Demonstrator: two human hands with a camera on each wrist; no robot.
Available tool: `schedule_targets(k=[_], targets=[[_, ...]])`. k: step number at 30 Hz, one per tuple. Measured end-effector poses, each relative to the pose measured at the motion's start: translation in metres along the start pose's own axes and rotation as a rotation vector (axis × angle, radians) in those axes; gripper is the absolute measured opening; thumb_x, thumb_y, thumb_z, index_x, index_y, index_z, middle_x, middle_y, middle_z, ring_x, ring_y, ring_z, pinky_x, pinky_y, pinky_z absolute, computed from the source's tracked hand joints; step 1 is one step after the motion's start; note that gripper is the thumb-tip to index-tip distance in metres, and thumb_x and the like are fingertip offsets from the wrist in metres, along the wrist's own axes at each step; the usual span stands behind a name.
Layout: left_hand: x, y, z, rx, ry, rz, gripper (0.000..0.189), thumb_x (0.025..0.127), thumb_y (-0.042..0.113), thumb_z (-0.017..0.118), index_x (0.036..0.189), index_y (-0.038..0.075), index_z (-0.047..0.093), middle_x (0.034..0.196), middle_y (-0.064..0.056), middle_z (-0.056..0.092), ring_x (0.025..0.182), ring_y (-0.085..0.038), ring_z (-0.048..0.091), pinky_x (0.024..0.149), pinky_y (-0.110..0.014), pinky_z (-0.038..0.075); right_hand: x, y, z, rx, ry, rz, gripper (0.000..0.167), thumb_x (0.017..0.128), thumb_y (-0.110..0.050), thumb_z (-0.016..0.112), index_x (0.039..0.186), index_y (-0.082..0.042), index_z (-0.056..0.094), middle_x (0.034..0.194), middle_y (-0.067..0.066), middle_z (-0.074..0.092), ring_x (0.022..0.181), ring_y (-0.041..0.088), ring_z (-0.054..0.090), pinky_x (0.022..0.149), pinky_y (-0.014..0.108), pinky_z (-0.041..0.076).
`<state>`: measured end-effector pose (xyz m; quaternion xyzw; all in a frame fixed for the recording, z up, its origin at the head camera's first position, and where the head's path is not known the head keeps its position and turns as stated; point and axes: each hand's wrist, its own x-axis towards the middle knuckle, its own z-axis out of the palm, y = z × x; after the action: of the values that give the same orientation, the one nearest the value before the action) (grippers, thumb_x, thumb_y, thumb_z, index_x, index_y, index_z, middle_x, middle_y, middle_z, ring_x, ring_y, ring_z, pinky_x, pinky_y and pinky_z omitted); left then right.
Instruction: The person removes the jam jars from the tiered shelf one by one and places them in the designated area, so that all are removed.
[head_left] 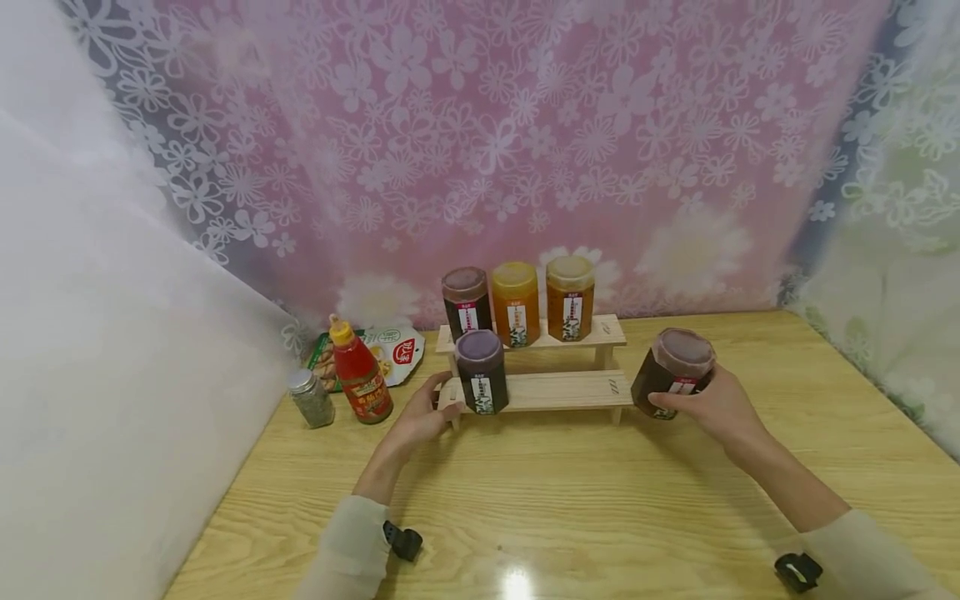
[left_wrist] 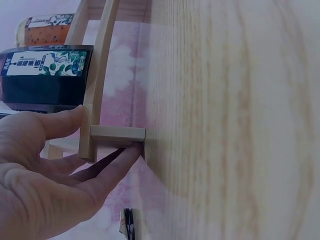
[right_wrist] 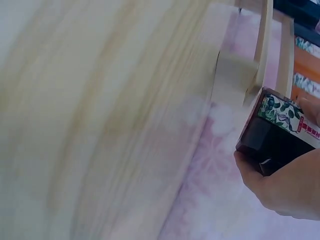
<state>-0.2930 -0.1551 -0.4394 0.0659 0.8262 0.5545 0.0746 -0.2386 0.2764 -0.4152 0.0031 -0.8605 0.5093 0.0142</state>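
A two-step wooden rack [head_left: 555, 390] stands on the table. My left hand [head_left: 422, 414] grips the left end of its lower step, and in the left wrist view the thumb lies on the plank's edge with fingers [left_wrist: 112, 175] by the leg. A dark jam jar with a purple lid [head_left: 482, 371] sits at that end. My right hand [head_left: 723, 404] holds another dark jar [head_left: 671, 371], slightly tilted, just off the step's right end; its label [right_wrist: 282, 111] shows in the right wrist view. A dark jar [head_left: 467, 302], a yellow-lidded orange jar [head_left: 515, 304] and an amber jar [head_left: 570, 297] line the upper step.
Left of the rack stand a red sauce bottle [head_left: 362, 375] with a yellow cap and a small glass shaker [head_left: 311, 400]. A printed food packet [head_left: 401, 354] lies behind them. Flowered cloth [head_left: 525, 150] hangs along the back of the wooden table [head_left: 570, 500].
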Motion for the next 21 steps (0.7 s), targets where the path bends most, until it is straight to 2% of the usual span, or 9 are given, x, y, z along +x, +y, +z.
schedule_targets(k=[15,21], targets=[[0.000,-0.002,-0.001,-0.037,-0.004,0.001,0.066,0.101,0.008,0.066,0.160,0.005,0.035,0.136,-0.027,0.058,0.112,-0.028,0.062,0.087,-0.039,0.052,0.000,0.038,-0.068,-0.161,0.042,0.018,0.099,0.097,-0.037,0.076,0.158,0.014,0.017,0.152,0.044,0.030,0.133,0.063,0.034,0.095,0.069,0.042],[-0.001,-0.001,0.000,-0.031,-0.003,0.012,0.066,0.100,0.008,0.067,0.159,0.004,0.037,0.132,-0.026,0.059,0.109,-0.028,0.061,0.083,-0.037,0.052,0.001,0.054,-0.086,-0.203,0.093,0.019,0.094,0.096,-0.035,0.077,0.153,0.016,0.024,0.144,0.044,0.039,0.125,0.061,0.042,0.088,0.064,0.046]])
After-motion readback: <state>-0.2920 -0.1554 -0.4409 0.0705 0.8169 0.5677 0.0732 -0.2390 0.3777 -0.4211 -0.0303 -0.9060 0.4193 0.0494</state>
